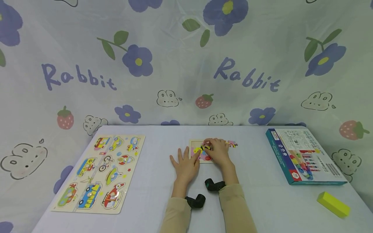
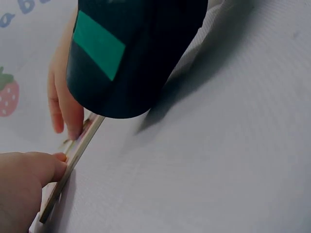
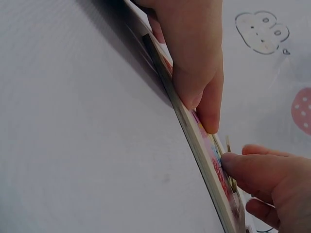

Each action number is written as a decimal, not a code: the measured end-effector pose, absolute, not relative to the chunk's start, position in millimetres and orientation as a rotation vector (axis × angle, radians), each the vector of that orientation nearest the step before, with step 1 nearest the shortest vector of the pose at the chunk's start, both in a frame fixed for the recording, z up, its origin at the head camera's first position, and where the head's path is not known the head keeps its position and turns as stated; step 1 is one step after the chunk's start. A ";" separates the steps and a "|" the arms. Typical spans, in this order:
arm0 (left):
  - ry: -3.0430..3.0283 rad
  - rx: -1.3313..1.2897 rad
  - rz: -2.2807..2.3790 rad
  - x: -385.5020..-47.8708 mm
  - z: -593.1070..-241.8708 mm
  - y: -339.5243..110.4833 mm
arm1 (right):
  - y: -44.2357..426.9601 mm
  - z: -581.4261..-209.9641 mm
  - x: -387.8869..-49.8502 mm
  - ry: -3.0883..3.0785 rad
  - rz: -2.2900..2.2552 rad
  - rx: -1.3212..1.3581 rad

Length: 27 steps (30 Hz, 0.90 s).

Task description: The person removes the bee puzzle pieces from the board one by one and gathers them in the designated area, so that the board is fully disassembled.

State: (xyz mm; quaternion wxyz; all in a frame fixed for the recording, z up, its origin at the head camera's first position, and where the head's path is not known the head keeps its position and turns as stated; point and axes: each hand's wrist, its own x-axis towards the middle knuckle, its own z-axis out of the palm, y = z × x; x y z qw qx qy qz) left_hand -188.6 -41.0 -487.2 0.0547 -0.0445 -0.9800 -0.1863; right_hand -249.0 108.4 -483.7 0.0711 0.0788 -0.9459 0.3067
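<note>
A small wooden puzzle board (image 1: pixel 190 146) with pink, yellow and red pictures lies mid-table; its edge shows in the left wrist view (image 2: pixel 80 153) and right wrist view (image 3: pixel 194 148). My left hand (image 1: pixel 186 165) (image 2: pixel 22 182) (image 3: pixel 192 53) has its fingers spread, thumb pressing on the board's face. With thumb and fingers my right hand (image 1: pixel 218 152) (image 2: pixel 65 92) (image 3: pixel 272 182) pinches a thin puzzle piece (image 3: pixel 229 145), tilted up from the board. Its picture is mostly hidden by the fingers. Another patterned piece (image 1: pixel 232 144) sticks out right of that hand.
On the left lies a large knob puzzle board (image 1: pixel 97 174) with vehicle pictures. A flat teal-edged box (image 1: pixel 306 158) lies on the right, and a yellow-green block (image 1: pixel 333 204) sits in front of it. A printed cloth (image 1: pixel 186 64) hangs behind the table.
</note>
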 end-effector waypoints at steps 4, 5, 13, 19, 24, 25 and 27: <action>-2.966 -0.141 -0.583 -188.2 -488.4 -41.0 | 108.4 -482.8 -248.2 -2.860 0.860 0.168; -2.966 -0.142 -0.583 -188.4 -489.2 -41.1 | 108.3 -482.5 -248.0 -2.866 0.853 0.152; -2.950 -0.146 -0.574 -189.0 -490.8 -41.5 | 107.5 -484.6 -249.5 -2.878 0.911 0.167; -2.958 -0.145 -0.566 -190.6 -494.5 -42.1 | 106.8 -482.7 -248.3 -2.886 0.929 0.154; -2.925 -0.156 -0.599 -189.7 -494.8 -42.2 | 107.1 -482.6 -249.2 -2.814 1.051 0.183; -2.911 -0.162 -0.611 -189.0 -494.4 -42.2 | 107.2 -482.7 -249.4 -2.793 1.084 0.191; -2.885 -0.171 -0.621 -187.5 -493.4 -42.2 | 107.2 -483.4 -250.1 -2.756 1.168 0.187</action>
